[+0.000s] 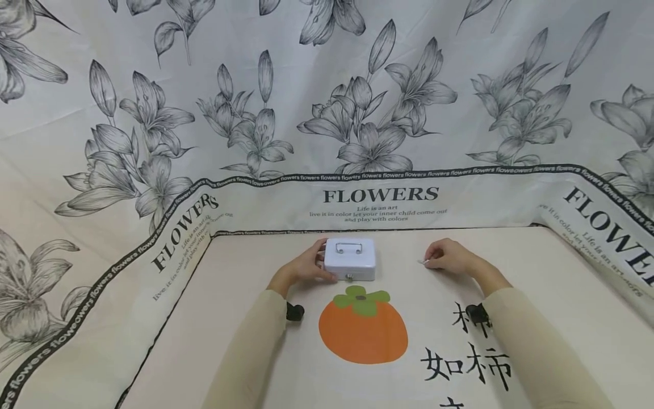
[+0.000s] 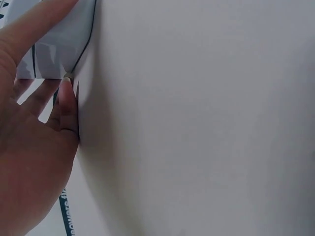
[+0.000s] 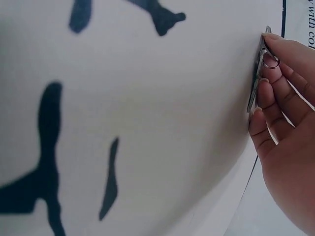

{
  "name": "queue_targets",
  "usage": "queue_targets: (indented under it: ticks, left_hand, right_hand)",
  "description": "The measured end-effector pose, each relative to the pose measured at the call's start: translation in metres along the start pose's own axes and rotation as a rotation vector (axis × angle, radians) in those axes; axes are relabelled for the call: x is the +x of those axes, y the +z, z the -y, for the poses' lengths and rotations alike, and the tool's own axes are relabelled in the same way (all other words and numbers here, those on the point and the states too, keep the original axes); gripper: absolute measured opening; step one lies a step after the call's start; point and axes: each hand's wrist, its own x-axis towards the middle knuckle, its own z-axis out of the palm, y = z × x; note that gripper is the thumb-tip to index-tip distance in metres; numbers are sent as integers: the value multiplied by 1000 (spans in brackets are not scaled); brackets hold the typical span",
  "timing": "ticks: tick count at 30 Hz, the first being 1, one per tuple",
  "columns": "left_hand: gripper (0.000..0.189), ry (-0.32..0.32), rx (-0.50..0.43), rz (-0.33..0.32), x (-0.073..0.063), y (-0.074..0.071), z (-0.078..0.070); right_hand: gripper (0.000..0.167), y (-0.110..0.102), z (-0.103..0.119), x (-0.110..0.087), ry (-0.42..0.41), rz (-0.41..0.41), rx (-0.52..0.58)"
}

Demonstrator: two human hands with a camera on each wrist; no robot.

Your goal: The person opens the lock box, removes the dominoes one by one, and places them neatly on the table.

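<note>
A small white metal cash box with a folding wire handle on its lid and a lock on its front stands upright on the table, lid down. My left hand holds it by its left side, thumb along the front. In the left wrist view, fingers of that hand reach around the box. To the right of the box and apart from it, my right hand pinches small silver keys on a thin ring. Part of the keys is hidden behind the fingers.
A pale tablecloth carries a printed orange persimmon in front of the box and black characters at the right. Behind the box, a flower-print curtain rises along the table's back edge and both sides.
</note>
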Motion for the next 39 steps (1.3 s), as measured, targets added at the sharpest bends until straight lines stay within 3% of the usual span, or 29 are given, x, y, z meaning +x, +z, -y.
queue_targets:
  ticks: [12,29,39]
  left_hand:
    - [111,-19,-30,-5,0,1,0]
    - [108,-31,-40,-16,-4,3,4]
    - [108,-37,-41,-13,-4,1,2]
  right_hand:
    - [14,-1,0,-1,71,-3,-2]
    - [16,6,-2,-16,-30,-26,44]
    - [20,-4,-3,-25,-7,-45,101]
